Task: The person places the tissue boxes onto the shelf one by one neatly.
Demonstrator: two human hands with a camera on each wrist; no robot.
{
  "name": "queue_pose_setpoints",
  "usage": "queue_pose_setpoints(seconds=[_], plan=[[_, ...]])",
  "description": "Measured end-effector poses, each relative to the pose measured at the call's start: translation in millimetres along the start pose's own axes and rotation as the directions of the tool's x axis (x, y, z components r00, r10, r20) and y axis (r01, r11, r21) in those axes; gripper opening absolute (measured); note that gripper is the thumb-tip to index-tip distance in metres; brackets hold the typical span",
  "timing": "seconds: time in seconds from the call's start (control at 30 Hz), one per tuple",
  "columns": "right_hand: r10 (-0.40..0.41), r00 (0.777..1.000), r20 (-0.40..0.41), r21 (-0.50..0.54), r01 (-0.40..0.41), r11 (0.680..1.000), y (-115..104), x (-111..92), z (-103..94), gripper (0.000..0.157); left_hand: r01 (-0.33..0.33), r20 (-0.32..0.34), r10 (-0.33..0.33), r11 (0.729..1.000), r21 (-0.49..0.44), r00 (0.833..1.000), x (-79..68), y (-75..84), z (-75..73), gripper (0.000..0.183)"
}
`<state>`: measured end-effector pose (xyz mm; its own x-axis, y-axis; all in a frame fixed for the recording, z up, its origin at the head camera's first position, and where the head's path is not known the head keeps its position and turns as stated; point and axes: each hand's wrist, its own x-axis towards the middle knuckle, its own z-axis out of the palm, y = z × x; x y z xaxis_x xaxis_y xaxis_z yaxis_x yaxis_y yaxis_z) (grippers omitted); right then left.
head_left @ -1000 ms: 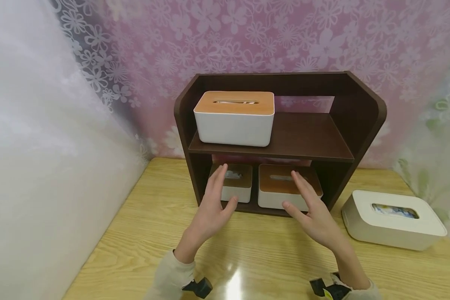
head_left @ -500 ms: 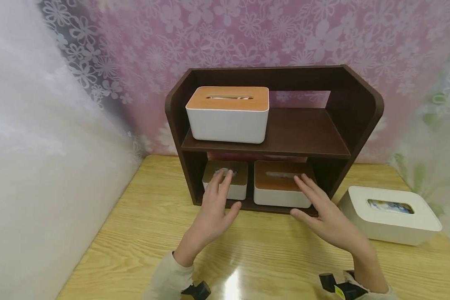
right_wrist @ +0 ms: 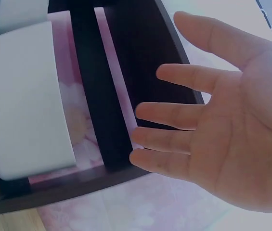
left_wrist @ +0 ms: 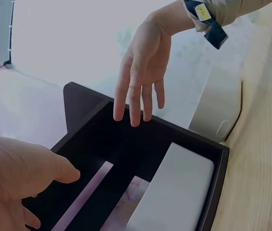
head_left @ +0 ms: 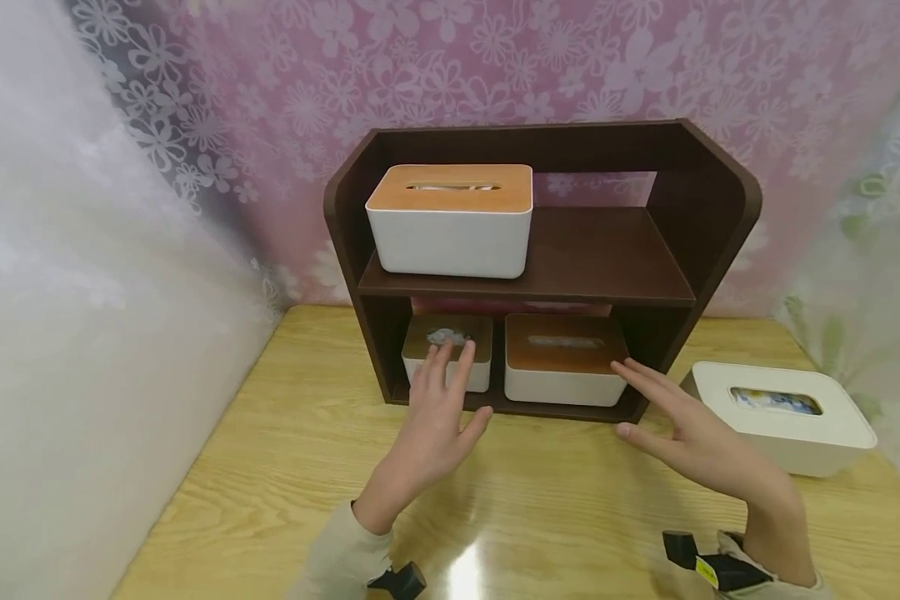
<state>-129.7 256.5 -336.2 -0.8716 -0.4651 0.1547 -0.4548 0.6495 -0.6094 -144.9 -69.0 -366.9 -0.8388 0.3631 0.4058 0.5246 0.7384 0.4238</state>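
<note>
In the head view my left hand [head_left: 429, 429] is held with its fingers straight, in front of a small tissue box [head_left: 480, 375] on the lower shelf. My right hand [head_left: 708, 442] has straight, spread fingers and holds nothing. Its fingertips are near the right end of a wood-lidded tissue box [head_left: 558, 387] on that same shelf; contact cannot be told. A bigger white tissue box [head_left: 450, 242] with a wooden lid sits at the left of the upper shelf. The right wrist view shows the right palm [right_wrist: 232, 120] beside the dark brown shelf unit [right_wrist: 140, 57].
A cream tissue box [head_left: 787, 417] with an oval slot stands on the wooden table [head_left: 270, 483], right of the shelf unit and partly behind the right hand. A floral pink wall covering [head_left: 480, 67] hangs behind. A pale sheet [head_left: 105, 333] bounds the left side.
The right hand has moved to the right, away from the front of the lower right tissue box. The left hand has shifted slightly right. The view has tilted a little; the boxes stay put.
</note>
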Motion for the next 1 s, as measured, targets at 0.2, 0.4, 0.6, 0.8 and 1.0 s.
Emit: queue_pose_setpoints(seconds=[0.2, 0.4, 0.6, 0.8, 1.0], plan=[[0.025, 0.998, -0.055, -0.04, -0.027, 0.999, 10.4, -12.4, -12.9, 0.071, -0.046, 0.042, 0.046, 0.999, -0.015, 0.998, 2.3, 10.4, 10.2, 0.076], [0.06, 0.993, -0.104, -0.02, -0.063, 0.998, 26.8, -23.9, -22.6, 0.068, -0.083, 0.075, 0.086, 0.996, -0.041, 0.993, 4.1, 27.0, 17.3, 0.074], [0.181, 0.977, -0.114, 0.002, -0.182, 0.983, 40.8, -37.1, -35.3, 0.071, -0.137, 0.143, 0.15, 0.986, -0.1, 0.978, 9.3, 48.9, 25.8, 0.072], [0.224, 0.956, -0.189, -0.009, -0.23, 0.973, 63.6, -45.0, -43.5, 0.072, -0.157, 0.207, 0.204, 0.962, -0.224, 0.957, 14.9, 70.1, 37.8, 0.068], [0.282, 0.921, -0.268, 0.004, -0.292, 0.956, 86.4, -53.8, -49.2, 0.071, -0.089, 0.291, 0.208, 0.923, -0.374, 0.934, 25.0, 85.9, 58.3, 0.066]])
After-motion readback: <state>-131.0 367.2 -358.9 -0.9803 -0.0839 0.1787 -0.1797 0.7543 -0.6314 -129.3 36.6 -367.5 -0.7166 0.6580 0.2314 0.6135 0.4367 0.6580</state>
